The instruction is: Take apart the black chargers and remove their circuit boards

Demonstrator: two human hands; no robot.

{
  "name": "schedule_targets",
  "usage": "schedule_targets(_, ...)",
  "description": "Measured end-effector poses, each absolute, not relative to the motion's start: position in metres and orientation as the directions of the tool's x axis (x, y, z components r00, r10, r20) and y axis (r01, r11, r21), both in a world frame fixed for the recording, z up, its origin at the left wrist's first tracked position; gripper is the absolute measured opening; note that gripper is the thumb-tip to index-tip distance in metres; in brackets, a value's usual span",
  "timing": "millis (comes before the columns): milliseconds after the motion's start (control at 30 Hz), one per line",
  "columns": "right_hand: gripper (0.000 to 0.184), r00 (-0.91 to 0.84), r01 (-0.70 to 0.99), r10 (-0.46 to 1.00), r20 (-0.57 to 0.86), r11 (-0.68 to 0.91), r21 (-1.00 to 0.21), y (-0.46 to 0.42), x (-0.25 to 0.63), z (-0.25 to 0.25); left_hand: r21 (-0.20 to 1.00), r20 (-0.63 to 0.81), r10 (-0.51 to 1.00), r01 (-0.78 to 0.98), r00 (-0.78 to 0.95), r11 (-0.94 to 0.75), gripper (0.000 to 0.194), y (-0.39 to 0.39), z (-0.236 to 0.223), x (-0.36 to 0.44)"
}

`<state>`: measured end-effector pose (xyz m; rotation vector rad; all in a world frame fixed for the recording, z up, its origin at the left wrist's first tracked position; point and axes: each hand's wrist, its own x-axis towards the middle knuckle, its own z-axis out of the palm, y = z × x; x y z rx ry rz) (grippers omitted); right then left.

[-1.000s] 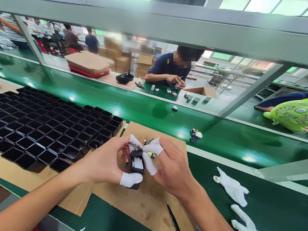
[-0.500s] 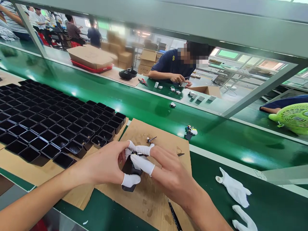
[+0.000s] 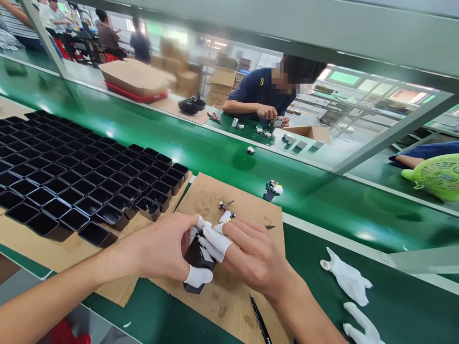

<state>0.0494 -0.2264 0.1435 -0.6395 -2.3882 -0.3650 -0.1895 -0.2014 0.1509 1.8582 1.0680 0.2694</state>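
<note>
A small black square case [image 3: 195,287] is tilted over the cardboard, with my left hand [image 3: 158,246] wrapped round it, the thumb on its near side. White cots cover the fingertips of both hands. My right hand [image 3: 253,255] is closed at the open upper end of the case, its covered fingertips pinching something small and dark that they mostly hide. Just beyond my fingers, a small white part with dark bits [image 3: 226,217] shows on the cardboard. A slim black tool, probably tweezers [image 3: 259,316], lies beside my right forearm.
Rows of open black cases [image 3: 75,179] stand on cardboard at the left. A green belt [image 3: 218,165] crosses ahead, carrying a wired white part [image 3: 274,188]. White gloves [image 3: 347,277] lie at the right. Across the belt, a co-worker [image 3: 258,95] handles a white piece; a green fan [image 3: 435,177] is farther right.
The parts on the belt have shifted left. My right fingertips have changed position at the case's opening, and the white part beyond them has come into view. My left hand keeps its hold.
</note>
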Motion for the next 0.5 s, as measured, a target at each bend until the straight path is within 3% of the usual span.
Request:
schedule_targets(133,0.025,-0.612,0.566,0.376,0.696,0.823,0.053,-0.2291,0.0507,0.1382,0.839,-0.229,0.768,0.521,0.598,-0.156,0.038,-0.2042,0.1488,-0.1914)
schedule_targets(500,0.028,-0.661,0.469,0.252,0.707,0.874,0.127,-0.2279,0.0556,0.1406,0.954,-0.232,0.714,0.296,0.661,0.035,0.035,-0.2064,0.1568,-0.1969)
